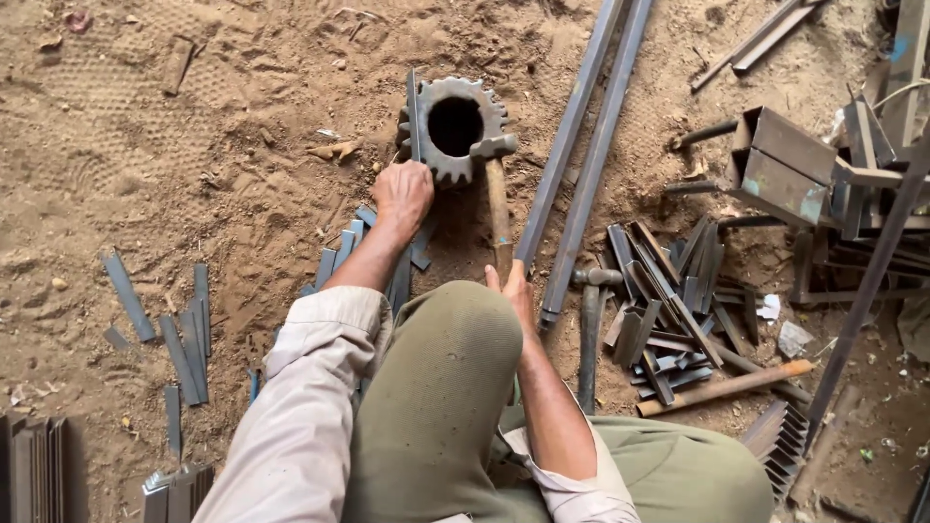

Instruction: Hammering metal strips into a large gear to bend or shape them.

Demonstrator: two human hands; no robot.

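Observation:
A rusty toothed gear wheel (455,126) with a round hole lies on the sandy ground. My left hand (402,192) grips a thin flat metal strip (414,116) that stands upright against the gear's left side. My right hand (511,289) holds the wooden handle of a hammer (498,199), whose steel head rests on the gear's right edge. My bent knee in olive trousers fills the foreground between both arms.
Short flat metal strips (184,339) lie scattered at left, and a pile (664,300) at right. Two long steel bars (581,145) run diagonally past the gear. A second hammer (589,329) lies beside them, a rusty rod (722,387) and angle-iron pieces (785,165) at right.

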